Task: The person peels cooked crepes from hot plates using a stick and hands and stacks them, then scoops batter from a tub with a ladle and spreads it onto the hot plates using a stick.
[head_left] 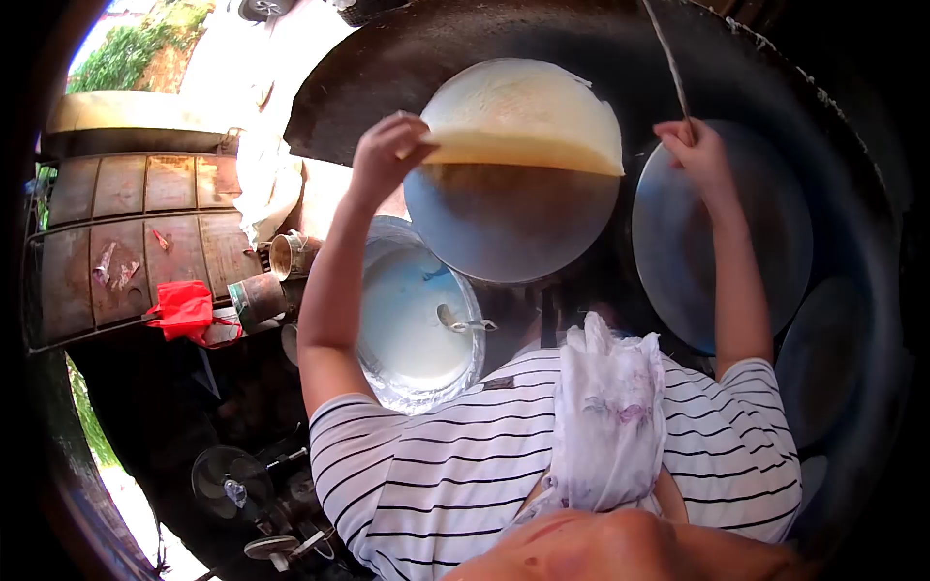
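Observation:
A wide, thin, pale pancake (pixel 523 102) covers the far half of a round griddle (pixel 513 223). Its near edge is lifted in a straight line, and the near half of the griddle surface shows bare. My left hand (pixel 392 150) pinches the left end of that lifted edge. Over a second round griddle (pixel 678 252), on the right, my right hand (pixel 697 155) is closed around a thin stick (pixel 668 48) that points up and away. Below my left hand stands a large metal basin (pixel 373 290) of white batter (pixel 407 334), with a ladle (pixel 465 322) in it.
Further round griddles (pixel 823 358) sit in shadow at the right. On the left is a panelled table (pixel 121 232) with a red bag (pixel 182 308) and two small buckets (pixel 257 298) near its edge. A fan (pixel 232 484) stands at lower left.

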{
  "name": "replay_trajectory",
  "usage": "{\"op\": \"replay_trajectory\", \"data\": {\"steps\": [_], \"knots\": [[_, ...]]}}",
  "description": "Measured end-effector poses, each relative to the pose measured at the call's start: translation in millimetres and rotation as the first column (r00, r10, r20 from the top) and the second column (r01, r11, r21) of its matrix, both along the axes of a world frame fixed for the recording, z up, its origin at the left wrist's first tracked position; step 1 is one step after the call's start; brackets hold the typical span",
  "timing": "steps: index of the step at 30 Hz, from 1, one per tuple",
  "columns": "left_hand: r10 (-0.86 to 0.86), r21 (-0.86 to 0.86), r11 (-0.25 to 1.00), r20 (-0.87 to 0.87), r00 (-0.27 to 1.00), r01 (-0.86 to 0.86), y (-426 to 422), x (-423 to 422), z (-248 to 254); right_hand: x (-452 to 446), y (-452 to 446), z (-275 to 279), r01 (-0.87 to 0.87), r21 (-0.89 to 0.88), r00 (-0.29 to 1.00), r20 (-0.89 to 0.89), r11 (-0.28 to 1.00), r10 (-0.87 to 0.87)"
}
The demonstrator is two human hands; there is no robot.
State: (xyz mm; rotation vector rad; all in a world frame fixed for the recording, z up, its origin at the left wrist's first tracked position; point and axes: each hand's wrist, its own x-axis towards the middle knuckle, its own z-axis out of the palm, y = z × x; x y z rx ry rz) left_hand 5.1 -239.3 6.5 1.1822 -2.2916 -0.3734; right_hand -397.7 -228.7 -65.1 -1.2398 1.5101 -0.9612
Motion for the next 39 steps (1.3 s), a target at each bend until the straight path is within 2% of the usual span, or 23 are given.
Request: {"op": "replay_trajectory", "data": {"steps": [3, 4, 5, 9, 12, 15, 17, 19, 21, 22, 24, 25, 26, 27, 28, 29, 31, 33, 34, 35, 36, 37, 39], "knots": [[-0.043, -0.027, 0.999, 0.006, 0.999, 0.043, -55, -29, 44, 9, -46, -40, -0.046, -0.147, 0.93, 0.354, 0.988, 0.096], [-0.063, -0.103, 0.992, 0.09, 0.994, 0.072, -70, -41, 58, 9, -56, -40, -0.052, -0.129, 0.908, 0.406, 0.99, 0.101], [-0.032, -0.072, 0.997, 0.092, 0.995, 0.038, -82, -54, 72, 7, -61, -41, -0.062, -0.098, 0.883, 0.459, 0.993, 0.1], [-0.094, -0.399, 0.891, 0.311, 0.946, 0.219, -107, -109, 134, -17, -67, -43, -0.078, -0.254, 0.765, 0.604, 0.964, 0.221], [-0.086, -0.541, 0.804, 0.308, 0.947, 0.249, -93, -154, 177, -22, -56, -27, 0.168, -0.313, 0.746, 0.661, 0.935, 0.087], [-0.086, -0.577, 0.773, 0.316, 0.945, 0.263, -29, -210, 223, -40, -14, 9, 0.349, -0.371, 0.718, 0.696, 0.861, 0.008], [-0.043, -0.589, 0.774, 0.32, 0.946, 0.234, 13, -237, 246, -72, 20, 8, 0.433, -0.466, 0.752, 0.658, 0.772, -0.024], [-0.31, -0.573, 0.741, 0.171, 0.935, 0.351, 26, -253, 242, -102, 101, 42, 0.426, -0.449, 0.869, 0.445, 0.786, -0.216], [-0.391, -0.709, 0.559, 0.231, 0.891, 0.43, 73, -290, 245, -123, 170, 59, 0.528, -0.463, 0.847, 0.355, 0.713, -0.397], [-0.429, -0.712, 0.565, 0.18, 0.885, 0.418, 89, -305, 240, -141, 201, 46, 0.591, -0.519, 0.797, 0.257, 0.617, -0.547], [-0.533, -0.571, 0.703, -0.028, 0.846, 0.424, 132, -338, 226, -161, 275, 40, 0.67, -0.51, 0.725, 0.291, 0.539, -0.625], [-0.586, -0.519, 0.697, -0.015, 0.81, 0.494, 162, -356, 225, -163, 330, 52, 0.737, -0.309, 0.674, 0.268, 0.602, -0.688], [-0.634, -0.511, 0.661, 0.011, 0.773, 0.55, 178, -371, 221, -159, 377, 68, 0.797, -0.106, 0.599, 0.263, 0.595, -0.756], [-0.737, -0.555, 0.561, 0.002, 0.676, 0.614, 197, -395, 209, -168, 413, 52, 0.85, -0.273, 0.522, 0.329, 0.45, -0.787], [-0.713, -0.458, 0.624, 0.0, 0.701, 0.634, 229, -411, 205, -165, 467, 68, 0.884, -0.298, 0.436, 0.239, 0.362, -0.868], [-0.873, -0.534, 0.414, -0.005, 0.487, 0.737, 268, -465, 194, -182, 547, 57, 0.924, -0.278, 0.318, 0.185, 0.261, -0.93], [-0.914, -0.553, 0.357, -0.039, 0.405, 0.752, 318, -481, 172, -176, 625, 53, 0.937, -0.261, 0.287, 0.19, 0.234, -0.939], [-0.961, -0.482, 0.274, -0.117, 0.249, 0.833, 380, -495, 177, -156, 696, 72, 0.94, -0.331, 0.121, 0.092, 0.084, -0.988], [-0.976, -0.513, 0.218, -0.138, 0.172, 0.83, 418, -517, 170, -166, 745, 59, 0.925, -0.365, 0.134, 0.062, 0.102, -0.989], [-0.977, -0.477, 0.193, -0.172, 0.124, 0.858, 456, -542, 168, -179, 784, 41, 0.896, -0.443, 0.093, 0.111, 0.034, -0.989], [-0.973, -0.432, 0.192, -0.202, 0.113, 0.881, 495, -567, 164, -172, 821, 66, 0.929, -0.365, 0.033, 0.266, -0.069, -0.963], [-0.965, -0.389, 0.195, -0.242, 0.104, 0.9, 529, -593, 166, -172, 859, 87, 0.953, -0.289, -0.066, 0.102, -0.093, -0.993], [-0.982, -0.296, 0.148, -0.158, 0.105, 0.944, 605, -646, 190, -199, 928, 88, 0.939, -0.292, -0.134, 0.172, -0.18, -0.976]]}}
